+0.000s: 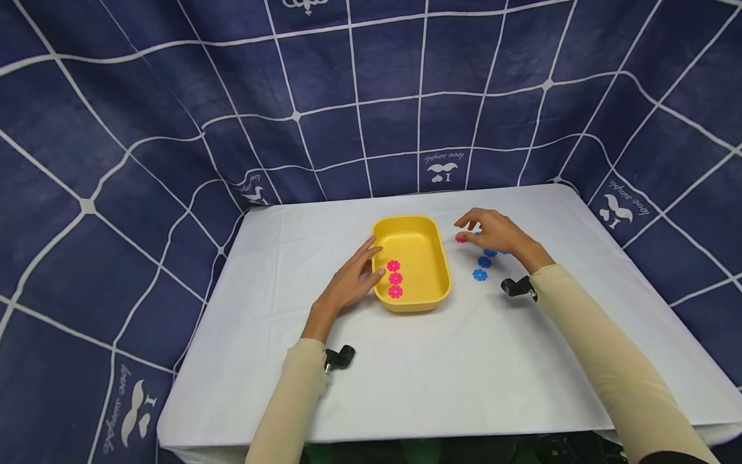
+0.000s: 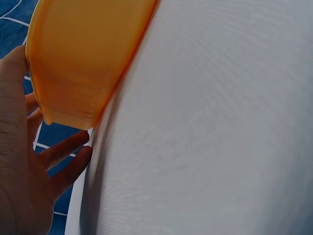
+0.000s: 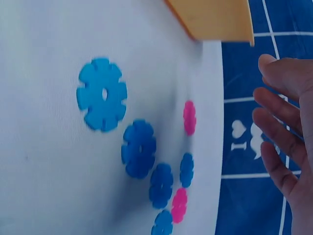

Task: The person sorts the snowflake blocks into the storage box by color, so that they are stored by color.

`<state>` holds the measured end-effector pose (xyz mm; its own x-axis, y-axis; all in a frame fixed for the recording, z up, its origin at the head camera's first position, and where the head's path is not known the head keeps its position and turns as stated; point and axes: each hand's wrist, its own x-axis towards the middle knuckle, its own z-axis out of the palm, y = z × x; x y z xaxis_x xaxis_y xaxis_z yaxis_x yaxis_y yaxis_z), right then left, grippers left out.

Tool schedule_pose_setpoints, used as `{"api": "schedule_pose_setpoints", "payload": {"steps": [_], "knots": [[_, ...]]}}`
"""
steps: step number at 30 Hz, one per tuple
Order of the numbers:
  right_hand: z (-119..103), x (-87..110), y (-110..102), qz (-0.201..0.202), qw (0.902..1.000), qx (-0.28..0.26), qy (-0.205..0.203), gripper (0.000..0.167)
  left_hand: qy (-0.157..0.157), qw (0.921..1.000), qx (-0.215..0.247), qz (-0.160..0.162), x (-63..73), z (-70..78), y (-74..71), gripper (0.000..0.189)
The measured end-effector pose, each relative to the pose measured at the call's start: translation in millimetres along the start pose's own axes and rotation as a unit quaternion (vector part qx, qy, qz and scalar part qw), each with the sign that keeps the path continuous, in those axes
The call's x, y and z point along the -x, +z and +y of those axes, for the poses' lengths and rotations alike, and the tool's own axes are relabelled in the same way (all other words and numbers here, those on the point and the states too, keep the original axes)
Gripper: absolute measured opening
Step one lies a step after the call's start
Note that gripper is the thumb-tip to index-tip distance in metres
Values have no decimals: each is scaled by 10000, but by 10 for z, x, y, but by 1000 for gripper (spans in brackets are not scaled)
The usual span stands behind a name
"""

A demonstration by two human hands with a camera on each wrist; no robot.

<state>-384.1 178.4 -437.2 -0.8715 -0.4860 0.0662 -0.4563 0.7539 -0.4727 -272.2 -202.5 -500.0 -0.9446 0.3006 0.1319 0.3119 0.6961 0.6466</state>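
Observation:
A yellow tray (image 1: 438, 274) holds three pink flower-shaped discs (image 1: 395, 278) in a row along its left side. My left hand (image 1: 350, 277) rests at its left rim, the thumb reaching over the edge and the other fingers spread. To the right of the tray, my right hand (image 1: 493, 230) hovers over loose discs, its fingers apart with nothing between them. Beneath it in the right wrist view, a pink disc (image 3: 190, 118) lies nearest the tray, with another pink disc (image 3: 179, 205) among several blue discs (image 3: 101, 95). In the head view the hand partly hides them.
A white cloth (image 1: 464, 367) covers the table. Dark blue curtains (image 1: 388, 129) with white grid lines hang behind it and along both sides. Each sleeved wrist carries a small black camera mount (image 1: 341, 357).

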Motion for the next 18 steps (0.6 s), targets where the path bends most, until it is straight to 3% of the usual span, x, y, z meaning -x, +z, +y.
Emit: {"api": "schedule_pose_setpoints", "payload": {"steps": [6,18], "knots": [[117,-38,1,46,9992,32,390,40,67,9999,-85,-4,22,-16,-16,71],[340,-102,162,-57,9984,84,558,37,119,9999,-14,20,9,-33,6,69]]}}
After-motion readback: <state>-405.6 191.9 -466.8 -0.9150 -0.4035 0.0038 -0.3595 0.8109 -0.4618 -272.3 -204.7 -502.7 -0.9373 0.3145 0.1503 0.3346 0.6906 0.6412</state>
